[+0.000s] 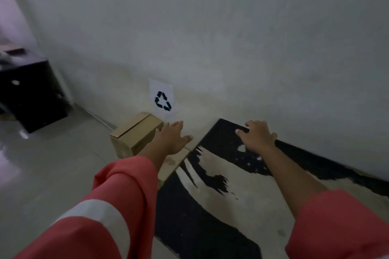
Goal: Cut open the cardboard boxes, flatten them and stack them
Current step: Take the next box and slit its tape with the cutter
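Box (136, 134) left of flattened cardboard (221, 174), sign (161, 99) on wall (231, 38) behind

small box (136, 134) was plain brown cardboard, matt, flattened sheet (212, 176) was cardboard with patchy black-and-cream print, dull, floor (42, 164) was smooth and glossy, wall (231, 38) was matt and faintly rough, sign (162, 99) was white paper, sleeves (117, 195) were orange cloth with a pale band
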